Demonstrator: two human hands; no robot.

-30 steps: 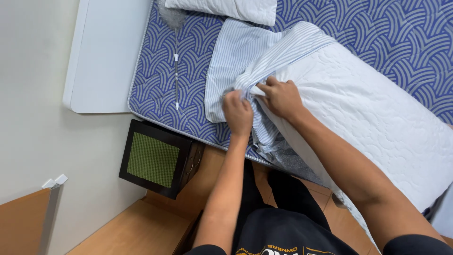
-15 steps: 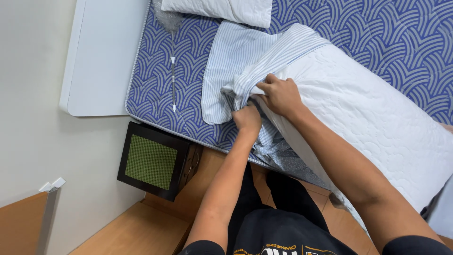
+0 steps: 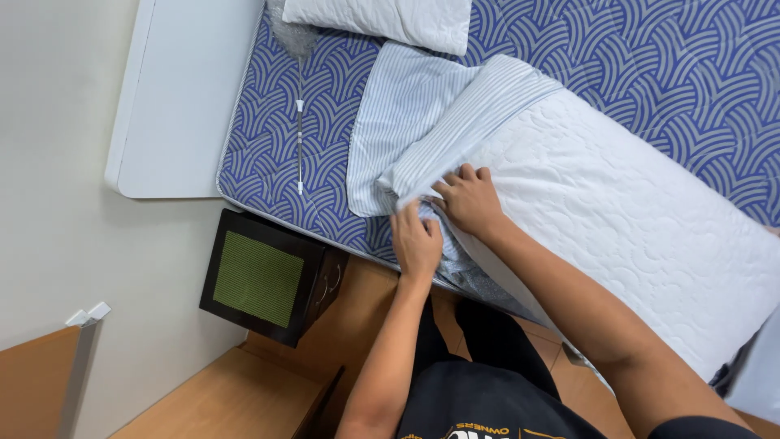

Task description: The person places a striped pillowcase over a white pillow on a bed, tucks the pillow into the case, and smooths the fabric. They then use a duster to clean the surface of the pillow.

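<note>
Head view, looking down on a bed. A large white quilted pillow [image 3: 617, 219] lies across the mattress [image 3: 650, 73], which carries a blue-and-white wave pattern; the pillow runs from the centre of the frame out toward 4 o'clock. A pale blue striped pillowcase [image 3: 414, 122] lies at the pillow's 10 o'clock end, its open mouth gathered over that end and the rest spread flat on the mattress toward 11 o'clock.

The right hand [image 3: 471, 199] rests on the pillow's near corner at the centre of the frame; its fingers are curled and its grip is closed on the bunched edge of the pillowcase. The left hand [image 3: 416, 242] sits just beside it at 7 o'clock, at the mattress edge, fingers folded down onto the crumpled striped cloth; its grip appears closed on the same pillowcase, though the fingertips are partly hidden in the folds. The two hands nearly touch.

A second white pillow [image 3: 382, 20] lies at 12 o'clock, at the head of the bed. A white headboard panel [image 3: 187, 89] stands at 10 o'clock beside the mattress. A dark bedside cabinet [image 3: 268, 276] with a green ribbed top stands at 8 o'clock on the wooden floor [image 3: 203, 398], just below the mattress edge. The person's dark clothing fills the frame at 6 o'clock.
</note>
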